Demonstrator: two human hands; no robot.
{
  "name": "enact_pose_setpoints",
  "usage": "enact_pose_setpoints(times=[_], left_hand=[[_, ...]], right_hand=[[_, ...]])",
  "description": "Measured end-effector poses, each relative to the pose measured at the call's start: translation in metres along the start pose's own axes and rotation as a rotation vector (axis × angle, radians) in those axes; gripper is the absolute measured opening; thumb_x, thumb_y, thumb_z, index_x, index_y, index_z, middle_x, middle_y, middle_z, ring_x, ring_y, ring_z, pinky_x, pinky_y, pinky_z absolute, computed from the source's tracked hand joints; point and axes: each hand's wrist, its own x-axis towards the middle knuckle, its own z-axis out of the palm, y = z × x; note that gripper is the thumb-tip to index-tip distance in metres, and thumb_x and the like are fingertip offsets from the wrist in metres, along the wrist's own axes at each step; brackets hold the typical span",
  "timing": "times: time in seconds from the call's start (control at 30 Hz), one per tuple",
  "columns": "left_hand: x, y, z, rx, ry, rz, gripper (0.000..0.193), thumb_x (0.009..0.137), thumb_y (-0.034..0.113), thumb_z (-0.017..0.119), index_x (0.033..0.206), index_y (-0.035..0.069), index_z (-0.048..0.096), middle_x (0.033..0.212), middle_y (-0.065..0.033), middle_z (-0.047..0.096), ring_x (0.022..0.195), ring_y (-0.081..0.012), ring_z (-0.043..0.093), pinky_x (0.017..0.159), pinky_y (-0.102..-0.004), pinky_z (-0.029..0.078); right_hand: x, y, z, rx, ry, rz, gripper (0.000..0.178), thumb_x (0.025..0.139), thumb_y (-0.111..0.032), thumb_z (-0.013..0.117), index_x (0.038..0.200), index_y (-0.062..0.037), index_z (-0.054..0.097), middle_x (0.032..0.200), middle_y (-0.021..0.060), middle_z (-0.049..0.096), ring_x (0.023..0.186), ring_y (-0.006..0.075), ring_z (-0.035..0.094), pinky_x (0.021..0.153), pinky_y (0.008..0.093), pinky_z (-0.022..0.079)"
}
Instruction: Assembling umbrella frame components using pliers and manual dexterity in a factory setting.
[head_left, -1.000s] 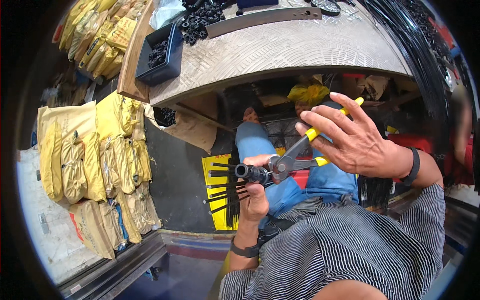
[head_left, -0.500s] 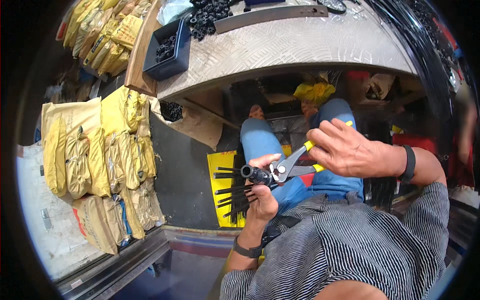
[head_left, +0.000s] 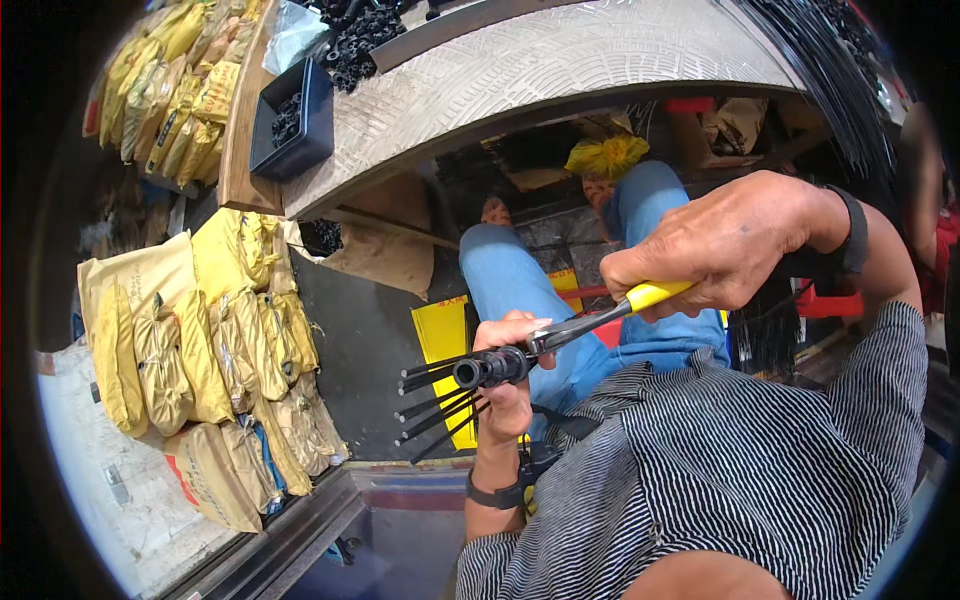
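Note:
My left hand (head_left: 508,408) is closed around a black hollow tube (head_left: 482,371), its round open end pointing left. Several thin black rods (head_left: 430,408) fan out from the same grip, above and below the tube's end. In my right hand (head_left: 715,245) is a pair of end-cutting pliers with yellow handles (head_left: 652,296). The metal jaws (head_left: 543,343) lie against the tube, close to my left fingertips. With the pliers turned edge-on, I cannot tell what sits between the jaws. Both hands are above my lap.
A worktable (head_left: 560,75) stands ahead, bearing a dark bin (head_left: 318,130) of small black parts and a loose heap of black parts (head_left: 360,45). Yellow-wrapped packages (head_left: 220,340) lie at left. Long black rods (head_left: 815,85) bundle at the far right, near another person's arm (head_left: 918,180).
My right hand has turned the pliers edge-on, and their handles have come together. The tube has moved slightly left and down in the view, which has itself shifted.

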Motion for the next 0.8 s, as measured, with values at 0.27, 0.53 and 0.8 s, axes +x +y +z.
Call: enact_pose_setpoints(times=[0.27, 0.53, 0.8], left_hand=[[0.005, -0.008, 0.002, 0.234, 0.114, 0.021, 0.071, 0.081, 0.067, 0.028, 0.103, 0.0, 0.042, 0.066, -0.008, 0.049, 0.054, -0.014, 0.046, 0.054, -0.0264, 0.041], [0.023, -0.018, 0.0, 0.357, 0.404, 0.175, 0.045, 0.085, 0.047, 0.049, 0.085, 0.002, 0.051, 0.081, -0.0073, 0.056, 0.077, -0.0186, 0.053, 0.076, -0.0325, 0.041], [0.05, 0.032, -0.025, 0.134, 0.721, 0.46, 0.033, 0.087, 0.042, 0.05, 0.086, 0.01, 0.043, 0.068, -0.0021, 0.044, 0.06, -0.0137, 0.046, 0.07, -0.0394, 0.046]], right_hand=[[0.009, 0.008, 0.003, -0.046, 0.12, -0.079, 0.022, 0.082, -0.008, 0.052, 0.097, -0.0007, 0.037, 0.066, 0.0185, 0.048, 0.066, 0.0378, 0.053, 0.054, 0.0431, 0.037], [-0.005, 0.08, -0.067, -0.812, 0.817, 0.284, 0.041, 0.079, -0.038, 0.059, 0.097, -0.0046, 0.043, 0.089, 0.0133, 0.052, 0.079, 0.0337, 0.055, 0.064, 0.0401, 0.044], [0.033, 0.086, -0.038, -1.002, 0.853, -0.238, 0.032, 0.061, -0.033, 0.067, 0.076, -0.0086, 0.055, 0.083, 0.0054, 0.053, 0.079, 0.0246, 0.053, 0.067, 0.0338, 0.046]])
